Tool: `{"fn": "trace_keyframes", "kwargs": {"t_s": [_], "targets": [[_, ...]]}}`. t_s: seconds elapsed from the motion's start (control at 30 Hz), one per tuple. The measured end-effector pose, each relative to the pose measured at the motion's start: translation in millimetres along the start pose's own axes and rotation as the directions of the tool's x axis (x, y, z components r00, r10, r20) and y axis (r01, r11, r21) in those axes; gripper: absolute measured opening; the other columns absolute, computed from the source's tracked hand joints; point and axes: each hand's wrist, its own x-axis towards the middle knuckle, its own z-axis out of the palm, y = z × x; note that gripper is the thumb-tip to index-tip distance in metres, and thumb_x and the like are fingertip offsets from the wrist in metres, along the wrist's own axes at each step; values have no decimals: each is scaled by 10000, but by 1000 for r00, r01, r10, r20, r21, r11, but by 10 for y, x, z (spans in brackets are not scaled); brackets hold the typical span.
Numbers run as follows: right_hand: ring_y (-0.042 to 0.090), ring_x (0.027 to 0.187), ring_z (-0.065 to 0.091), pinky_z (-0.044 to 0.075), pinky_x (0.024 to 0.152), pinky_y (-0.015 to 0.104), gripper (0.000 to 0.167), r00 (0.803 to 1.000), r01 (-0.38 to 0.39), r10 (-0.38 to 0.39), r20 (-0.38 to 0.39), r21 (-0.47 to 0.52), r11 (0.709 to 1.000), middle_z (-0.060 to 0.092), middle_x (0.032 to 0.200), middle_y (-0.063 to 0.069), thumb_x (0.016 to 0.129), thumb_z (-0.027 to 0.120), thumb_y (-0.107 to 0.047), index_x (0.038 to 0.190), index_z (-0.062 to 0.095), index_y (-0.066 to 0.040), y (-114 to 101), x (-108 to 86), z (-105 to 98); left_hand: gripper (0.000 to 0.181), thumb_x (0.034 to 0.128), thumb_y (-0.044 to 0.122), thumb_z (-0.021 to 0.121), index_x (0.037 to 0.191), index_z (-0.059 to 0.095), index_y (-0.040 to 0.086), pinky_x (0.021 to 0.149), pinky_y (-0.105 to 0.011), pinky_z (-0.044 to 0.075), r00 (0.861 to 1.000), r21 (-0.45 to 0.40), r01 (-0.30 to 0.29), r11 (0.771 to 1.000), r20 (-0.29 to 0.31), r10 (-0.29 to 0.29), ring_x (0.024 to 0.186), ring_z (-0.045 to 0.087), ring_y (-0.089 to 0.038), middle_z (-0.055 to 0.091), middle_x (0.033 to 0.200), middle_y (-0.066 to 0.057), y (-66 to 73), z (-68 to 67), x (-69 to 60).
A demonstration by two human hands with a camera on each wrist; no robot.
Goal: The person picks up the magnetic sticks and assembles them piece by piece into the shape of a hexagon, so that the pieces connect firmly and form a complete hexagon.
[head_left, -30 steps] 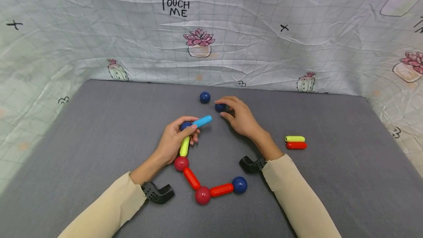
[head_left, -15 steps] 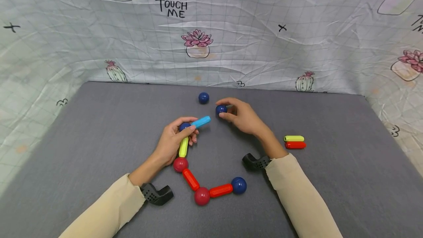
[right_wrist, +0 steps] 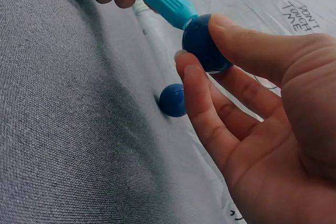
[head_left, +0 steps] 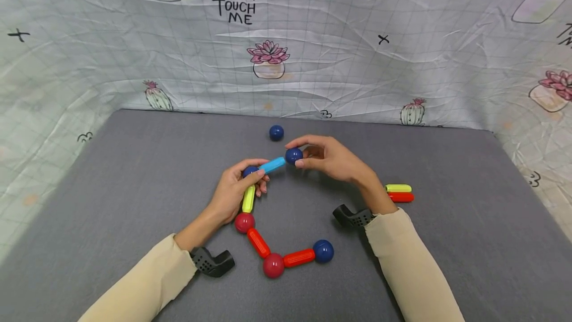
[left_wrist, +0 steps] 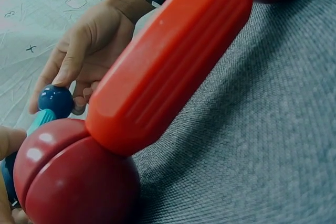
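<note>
- Left hand (head_left: 229, 193): narrow pinch, thumb and fingers holding the joint ball (head_left: 250, 169) and blue rod (head_left: 273, 165), which points between 2 and 3 o'clock.
- Right hand (head_left: 332, 158): thumb and fingertips hold the end ball (head_left: 294, 156), touching the rod's tip.
- Loose ball (head_left: 276, 132): on the table (head_left: 170, 163), 11 o'clock of the end ball.
- Yellow rod (head_left: 248, 200): 6 o'clock of the joint ball, leading to a red ball (head_left: 244, 222).
</note>
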Motion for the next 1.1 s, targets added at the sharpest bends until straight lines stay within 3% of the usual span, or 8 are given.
{"fn": "trace_keyframes", "kwargs": {"t_s": [0.33,0.67,1.1], "targets": [[247,843,586,468,702,386,360,999,16,-16,39,5,1000,592,1059,125,925,652,-135,1279,595,-95,8,-9,1,283,976,46,535,1215,524,-106,575,-242,505,1000,-11,11,1000,5,-11,636,589,-160,527,916,-362,5,7,5],[296,888,595,494,749,499,326,995,48,-52,81,53,997,608,1089,85,965,583,-118,1290,587,-100,38,21,57,267,942,31,595,1172,550,-96,569,-241,502,1000,17,-7,1000,3,7,626,593,-165,566,892,-336,-12,-8,12],[329,890,619,515,777,479,330,995,28,-38,95,98,995,601,1162,99,990,524,-90,1315,559,-44,27,26,73,270,927,17,613,1164,562,-102,557,-240,505,1000,22,-8,1000,-6,8,612,597,-169,588,862,-304,-20,-14,11]]}}
